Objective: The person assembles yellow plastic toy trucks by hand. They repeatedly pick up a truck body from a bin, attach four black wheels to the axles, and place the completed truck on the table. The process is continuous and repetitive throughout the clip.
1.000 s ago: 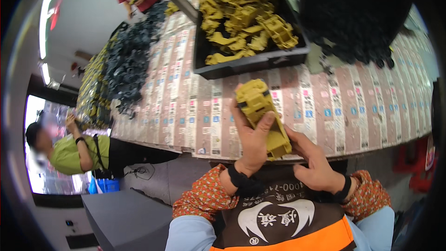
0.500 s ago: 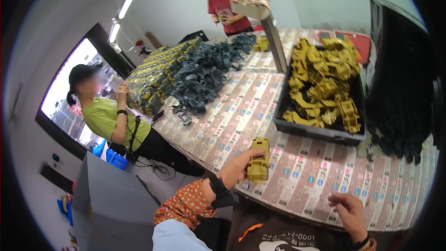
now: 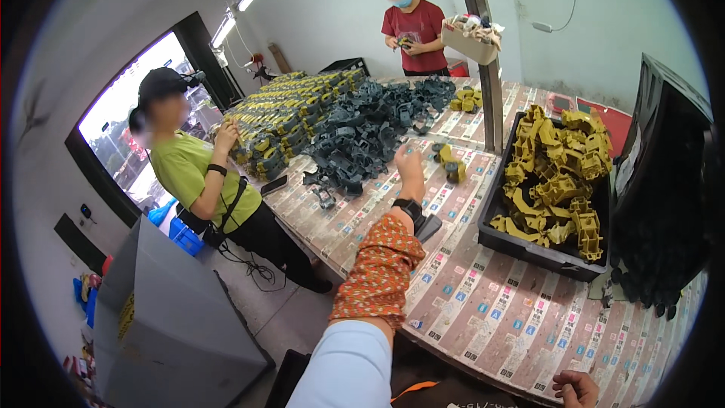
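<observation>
Head view: left hand (image 3: 410, 172) extended over the tabletop (image 3: 483, 310), beside a yellow part (image 3: 452, 167).
The left hand's fingers are half-bent and slightly apart, nothing seen between them; the yellow part lies just to their right, near the grey pile (image 3: 355, 132). The right hand (image 3: 576, 389) is cut by the lower edge; whether its curled fingers pinch anything cannot be told. Such a reach is best made with the wrist raised, so that the sleeve (image 3: 381, 264) knocks nothing. Half a second earlier, the left hand gripped a yellow part at the near edge; now it stretches farther out.
</observation>
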Available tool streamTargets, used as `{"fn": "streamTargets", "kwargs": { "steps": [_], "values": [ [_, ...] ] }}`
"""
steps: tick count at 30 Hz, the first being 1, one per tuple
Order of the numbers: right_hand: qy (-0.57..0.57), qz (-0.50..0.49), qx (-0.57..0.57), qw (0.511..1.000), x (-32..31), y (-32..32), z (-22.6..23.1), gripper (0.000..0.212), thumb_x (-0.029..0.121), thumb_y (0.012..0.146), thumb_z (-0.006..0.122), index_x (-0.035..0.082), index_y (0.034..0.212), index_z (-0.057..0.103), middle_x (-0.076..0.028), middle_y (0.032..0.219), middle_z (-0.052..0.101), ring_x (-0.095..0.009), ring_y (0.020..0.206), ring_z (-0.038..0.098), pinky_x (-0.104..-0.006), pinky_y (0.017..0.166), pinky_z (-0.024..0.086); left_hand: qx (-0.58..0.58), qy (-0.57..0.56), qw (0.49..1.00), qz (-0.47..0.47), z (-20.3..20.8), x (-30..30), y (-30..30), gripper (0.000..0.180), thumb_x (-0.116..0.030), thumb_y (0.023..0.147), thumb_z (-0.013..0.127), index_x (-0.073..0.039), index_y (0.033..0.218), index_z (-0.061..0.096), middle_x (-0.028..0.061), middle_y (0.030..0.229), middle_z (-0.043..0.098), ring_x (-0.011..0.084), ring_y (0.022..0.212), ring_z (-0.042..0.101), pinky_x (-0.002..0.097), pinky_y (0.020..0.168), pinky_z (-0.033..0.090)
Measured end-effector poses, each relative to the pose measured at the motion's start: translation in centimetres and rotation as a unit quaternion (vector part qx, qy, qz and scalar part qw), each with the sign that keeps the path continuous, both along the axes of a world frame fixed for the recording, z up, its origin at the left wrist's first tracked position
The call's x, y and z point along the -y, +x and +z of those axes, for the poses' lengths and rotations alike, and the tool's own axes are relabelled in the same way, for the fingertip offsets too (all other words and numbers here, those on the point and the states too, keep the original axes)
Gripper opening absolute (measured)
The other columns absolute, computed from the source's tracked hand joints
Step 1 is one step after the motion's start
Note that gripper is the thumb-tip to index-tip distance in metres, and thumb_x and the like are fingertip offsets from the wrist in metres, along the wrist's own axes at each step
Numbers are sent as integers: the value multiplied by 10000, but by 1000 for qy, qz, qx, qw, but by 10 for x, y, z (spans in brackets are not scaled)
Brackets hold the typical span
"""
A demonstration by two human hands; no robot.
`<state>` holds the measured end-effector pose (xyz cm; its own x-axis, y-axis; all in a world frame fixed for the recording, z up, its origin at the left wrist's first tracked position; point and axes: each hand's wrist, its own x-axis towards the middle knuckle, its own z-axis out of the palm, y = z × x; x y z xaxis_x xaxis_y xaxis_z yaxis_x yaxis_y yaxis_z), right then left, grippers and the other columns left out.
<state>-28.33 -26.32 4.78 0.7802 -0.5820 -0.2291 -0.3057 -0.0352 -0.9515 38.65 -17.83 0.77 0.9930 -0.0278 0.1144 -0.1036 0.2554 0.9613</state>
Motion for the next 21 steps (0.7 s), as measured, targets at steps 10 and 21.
{"fn": "streamTargets", "kwargs": {
  "steps": [10, 21],
  "values": [
    [-389, -111, -94, 909, 103, -32, -54, 202, 101, 927, 624, -15, 1074, 700, -205, 948, 708, -388, 865, 679, -430, 764, 521, 425, 1, 878, -219, 246, -109, -278, 240, -91, 970, 612, -107, 1209, 628, 27, 1096, 664, 146, 951, 627, 310, 790, 509],
    [-648, -228, -179, 705, 352, 90, -45, 677, 356, 891, 693, 279, 1524, 465, -187, 1618, 344, -466, 1363, 445, -580, 1086, 438, 585, 368, 659, -298, 253, -65, -369, 258, -108, 966, 601, -100, 1222, 632, 41, 1135, 658, 167, 998, 617, 341, 820, 499]
  ]
}}
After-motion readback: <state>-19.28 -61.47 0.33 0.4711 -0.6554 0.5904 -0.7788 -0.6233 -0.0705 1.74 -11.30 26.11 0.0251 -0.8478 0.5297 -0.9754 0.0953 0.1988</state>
